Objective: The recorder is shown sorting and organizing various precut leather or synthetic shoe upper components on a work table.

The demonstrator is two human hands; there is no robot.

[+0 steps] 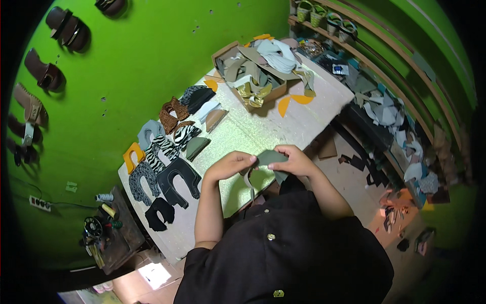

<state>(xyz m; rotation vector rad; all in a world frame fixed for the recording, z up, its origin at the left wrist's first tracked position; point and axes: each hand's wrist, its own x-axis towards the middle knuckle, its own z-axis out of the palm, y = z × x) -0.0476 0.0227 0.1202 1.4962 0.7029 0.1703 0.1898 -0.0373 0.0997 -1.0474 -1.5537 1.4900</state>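
Over the near edge of the pale table [253, 133], both hands hold a grey-green cut piece of sheet material [270, 157]. My left hand [230, 165] pinches its left end between thumb and fingers. On its right part, my right hand [296, 161] has the thumb on top and the fingers curled behind. Below my left fingertips hangs a narrow curved beige strip [248, 181]; I cannot tell whether it belongs to the same piece. A folded grey-green piece [198, 148] lies on the table left of my left hand, beside zebra-print pieces [161, 151].
Stacks of U-shaped cut pieces, including a black one [178, 181] and an orange one [133, 156], line the table's left side. A cardboard box [267, 95] overflows with scraps at the far end. Wooden shelves [377, 55] stand right; a sewing machine [94, 227] stands lower left.
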